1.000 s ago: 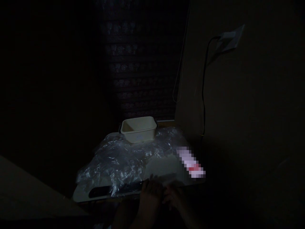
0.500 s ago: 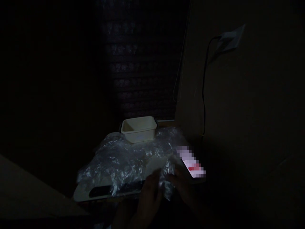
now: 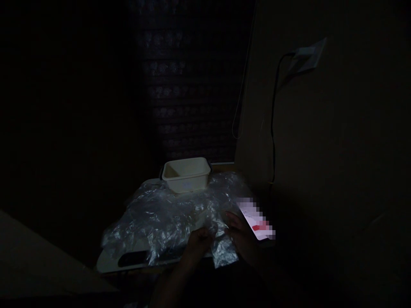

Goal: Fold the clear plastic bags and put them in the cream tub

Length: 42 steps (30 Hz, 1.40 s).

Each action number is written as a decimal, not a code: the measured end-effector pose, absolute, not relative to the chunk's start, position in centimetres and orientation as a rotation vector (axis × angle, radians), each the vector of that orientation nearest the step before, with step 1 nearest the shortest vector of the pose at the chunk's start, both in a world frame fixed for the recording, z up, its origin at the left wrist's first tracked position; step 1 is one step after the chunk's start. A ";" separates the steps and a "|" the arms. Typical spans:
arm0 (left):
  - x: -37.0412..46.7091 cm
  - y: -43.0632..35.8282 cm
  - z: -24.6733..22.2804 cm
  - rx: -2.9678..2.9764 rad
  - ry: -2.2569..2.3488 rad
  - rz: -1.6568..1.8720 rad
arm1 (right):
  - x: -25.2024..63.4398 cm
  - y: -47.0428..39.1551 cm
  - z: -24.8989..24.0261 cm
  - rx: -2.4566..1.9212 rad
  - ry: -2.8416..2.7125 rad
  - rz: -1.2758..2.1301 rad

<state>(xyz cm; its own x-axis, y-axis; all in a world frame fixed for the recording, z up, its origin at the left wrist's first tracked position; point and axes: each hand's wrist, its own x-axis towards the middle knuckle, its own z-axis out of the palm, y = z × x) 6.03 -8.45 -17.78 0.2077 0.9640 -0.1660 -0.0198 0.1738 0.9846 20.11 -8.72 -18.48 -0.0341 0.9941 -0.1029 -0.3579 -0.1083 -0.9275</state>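
The room is very dark. My left hand (image 3: 197, 241) and my right hand (image 3: 242, 237) are at the near edge of a white board (image 3: 109, 261). Between them they hold a small piece of clear crinkled plastic (image 3: 223, 250) that hangs over the board's edge. A larger heap of clear plastic film (image 3: 160, 214) covers most of the board. Just right of my right hand lies a lit phone (image 3: 257, 220), screen up. A cream rectangular tub (image 3: 186, 173) stands at the far end of the board.
The board has a dark handle slot (image 3: 133, 258) at its near left. A wall socket (image 3: 306, 55) with a black cable (image 3: 273, 128) is on the wall to the right. A patterned curtain hangs behind. Everything else is in darkness.
Both hands have come up from below the board's near edge onto it, taken hold of a small piece of plastic and lifted it.
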 end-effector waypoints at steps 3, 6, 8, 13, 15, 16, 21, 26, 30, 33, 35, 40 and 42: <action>5.7 -8.4 -17.7 1.142 1.126 0.957 | 19.8 -8.7 -19.4 -0.973 -0.819 1.487; 5.4 -8.3 -17.8 1.180 1.121 0.945 | 19.5 -9.0 -19.8 -0.982 -0.875 1.621; 5.4 -8.2 -17.8 1.185 1.124 0.927 | 19.5 -9.1 -19.9 -1.023 -0.905 1.682; 5.4 -8.1 -17.7 1.168 1.083 0.863 | 19.8 -9.2 -19.7 -1.143 -0.984 1.627; 5.4 -8.1 -17.5 1.158 1.072 0.867 | 19.9 -9.3 -19.3 -1.186 -1.013 1.576; 5.4 -8.2 -17.3 1.156 1.071 0.878 | 20.0 -9.3 -19.1 -1.193 -1.022 1.559; 5.5 -8.6 -16.7 1.156 1.053 0.907 | 20.1 -9.6 -18.8 -1.209 -1.017 1.462; 5.5 -8.7 -16.9 1.114 0.991 0.945 | 20.4 -9.5 -19.8 -1.213 -0.885 1.450; 5.4 -8.5 -17.1 1.069 0.953 0.939 | 20.6 -9.3 -20.0 -1.093 -0.820 1.617; 5.3 -8.5 -17.3 1.024 0.987 0.943 | 20.8 -9.3 -19.5 -1.000 -0.847 1.697; 5.3 -8.4 -17.4 1.028 1.008 0.960 | 21.1 -9.3 -19.2 -0.983 -0.879 1.656; 5.4 -7.7 -18.3 1.125 1.116 1.019 | 21.5 -8.8 -18.9 -1.109 -0.913 1.576; 5.3 -7.3 -18.7 1.269 1.216 1.008 | 21.7 -8.2 -19.0 -1.156 -0.932 1.563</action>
